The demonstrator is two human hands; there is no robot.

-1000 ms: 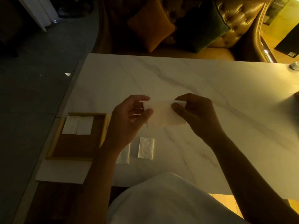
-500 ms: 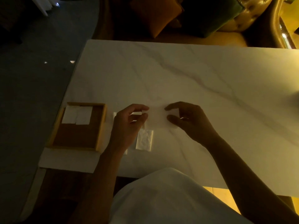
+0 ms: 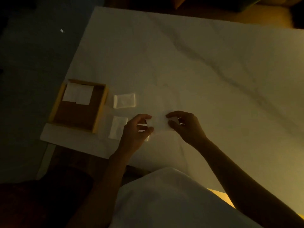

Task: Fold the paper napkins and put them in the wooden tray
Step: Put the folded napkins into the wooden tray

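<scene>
A thin white paper napkin (image 3: pixel 159 123) lies flat on the marble table (image 3: pixel 189 66), hard to tell from the tabletop in the dim light. My left hand (image 3: pixel 137 129) pinches its left edge and my right hand (image 3: pixel 184 124) pinches its right edge. Two more white napkins lie to the left: one (image 3: pixel 124 100) farther from me and one (image 3: pixel 117 127) beside my left hand. The wooden tray (image 3: pixel 79 106) sits at the table's left corner, with two folded napkins (image 3: pixel 77 93) side by side along its far side.
The tray stands on a white sheet (image 3: pixel 69 137) at the near left edge of the table. Dark floor lies to the left. Cushioned seating shows dimly beyond the far edge. My white-clothed lap fills the bottom middle.
Both hands lowered the napkin from the air onto the tabletop and spread it flat. The camera tilted down, so the table fills more of the view.
</scene>
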